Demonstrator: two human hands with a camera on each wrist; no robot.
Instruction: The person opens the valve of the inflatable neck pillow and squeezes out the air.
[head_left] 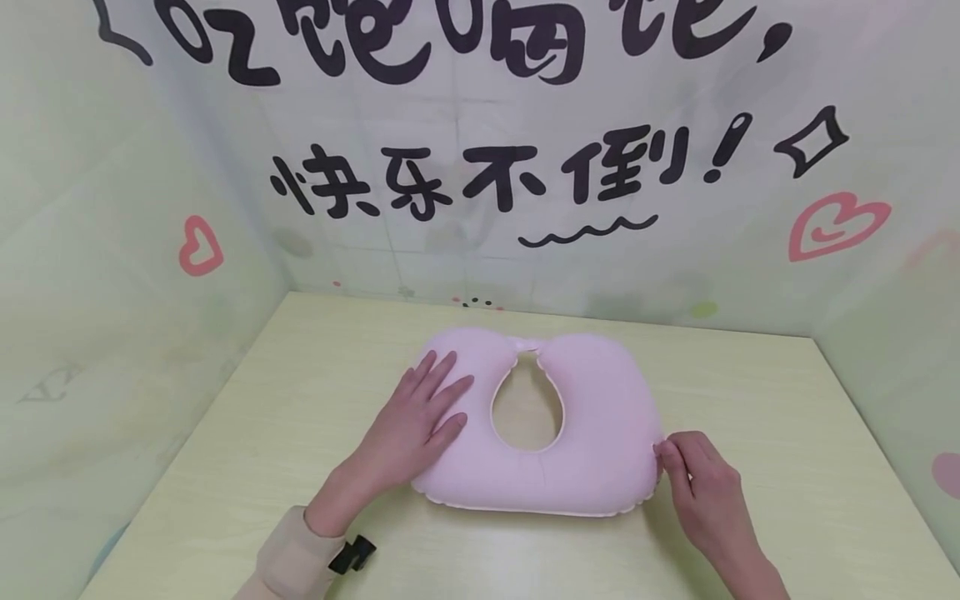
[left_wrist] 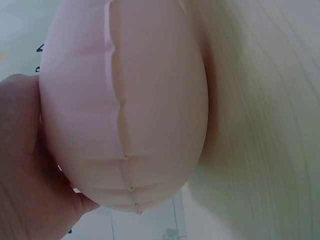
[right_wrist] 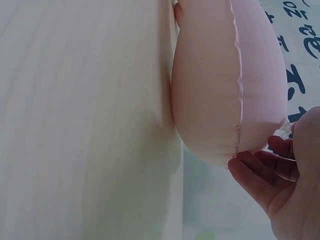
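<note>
Two hands on one pink inflatable neck pillow [head_left: 592,433] lying flat mid-surface [head_left: 787,467], left hand [head_left: 416,425] flat with fingers spread on its left lobe, right hand [head_left: 693,479] with fingertips pinching its right edge seam, pale wall [head_left: 480,167] with black lettering behind

"快乐不倒!" on backdrop wall [head_left: 480,179]

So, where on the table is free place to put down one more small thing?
Bare table lies right of the pink neck pillow, left of it beside the left hand, and behind it toward the wall. The near edge is crowded by both wrists; the right hand touches the pillow's corner.
</note>
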